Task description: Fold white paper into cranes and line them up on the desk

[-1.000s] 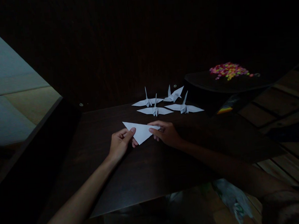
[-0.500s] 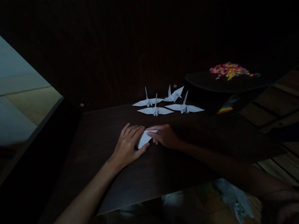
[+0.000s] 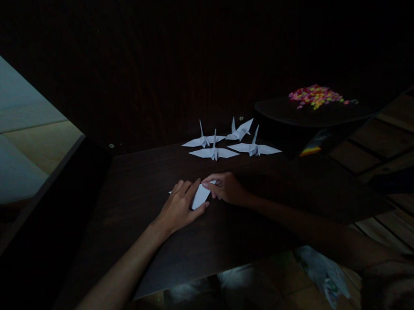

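A folded white sheet of paper [image 3: 200,197] lies on the dark table between my hands. My left hand [image 3: 178,205] rests over its left part, fingers stretched out and thumb along the near edge, pressing it down. A small white tip shows left of that hand; what lies under the palm is hidden. At the upper right corner of the paper, my right hand [image 3: 224,188] pinches the edge between thumb and forefinger. Behind my hands stand several white paper cranes [image 3: 214,153] with spread wings.
A dark table [image 3: 134,188] meets an upright back panel. On a rounded side shelf [image 3: 278,113] at right lies a heap of small pink, red and yellow pieces [image 3: 316,96]. A rainbow-coloured item [image 3: 310,151] sits below it. A plastic bag [image 3: 323,274] lies on the floor.
My left hand's fingers have curled slightly, and a white tip now shows to their left. The right thumb and forefinger have shifted a little along the paper's corner.
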Tool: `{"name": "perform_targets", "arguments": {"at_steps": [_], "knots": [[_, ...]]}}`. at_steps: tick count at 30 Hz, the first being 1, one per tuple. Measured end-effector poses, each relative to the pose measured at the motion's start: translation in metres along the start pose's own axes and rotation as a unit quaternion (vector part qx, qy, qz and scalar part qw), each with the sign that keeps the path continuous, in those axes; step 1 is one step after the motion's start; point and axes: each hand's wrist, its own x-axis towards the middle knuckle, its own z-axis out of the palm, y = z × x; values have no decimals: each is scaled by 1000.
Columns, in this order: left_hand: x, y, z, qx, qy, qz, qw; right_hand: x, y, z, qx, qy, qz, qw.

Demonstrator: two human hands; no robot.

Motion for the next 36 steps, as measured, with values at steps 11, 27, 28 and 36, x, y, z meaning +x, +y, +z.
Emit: {"name": "perform_targets", "arguments": {"at_steps": [11, 27, 28, 36], "knots": [[-1, -3, 4, -4, -16, 2, 1000, 3, 2, -5, -180, 17, -71, 981], [-3, -11, 8, -3, -74, 56, 996, 1, 5, -9, -341, 17, -134, 931], [-2, -11, 8, -2, -79, 56, 995, 0, 5, -9, -346, 21, -135, 928], [-1, -11, 3, -30, -93, 47, 994, -2, 8, -2, -331, -20, -207, 920]]}}
